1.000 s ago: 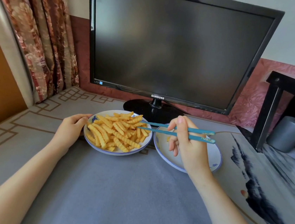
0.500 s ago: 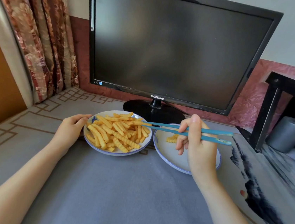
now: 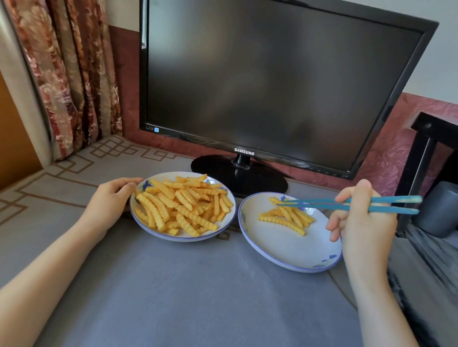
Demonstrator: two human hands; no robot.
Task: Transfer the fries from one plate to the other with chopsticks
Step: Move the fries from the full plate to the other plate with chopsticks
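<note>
A white plate with a blue rim (image 3: 142,222) sits left of centre, heaped with crinkle-cut fries (image 3: 183,203). My left hand (image 3: 110,202) rests against its left rim. To the right, a second matching plate (image 3: 284,251) holds several fries (image 3: 285,218) in its far half. My right hand (image 3: 364,226) grips a pair of blue chopsticks (image 3: 355,205) above that plate's right side. Their tips point left over the small pile of fries. Whether a fry is pinched at the tips is unclear.
A black Samsung monitor (image 3: 262,74) on a round stand (image 3: 239,174) stands just behind both plates. A black shelf frame (image 3: 416,172) and a grey cylinder (image 3: 446,212) are at the right. Patterned curtains (image 3: 65,49) hang at the left. A grey cloth (image 3: 193,297) covers the near table.
My right hand has carried the chopsticks rightward, from the full left plate to above the right plate. The left hand has stayed on the left plate's rim.
</note>
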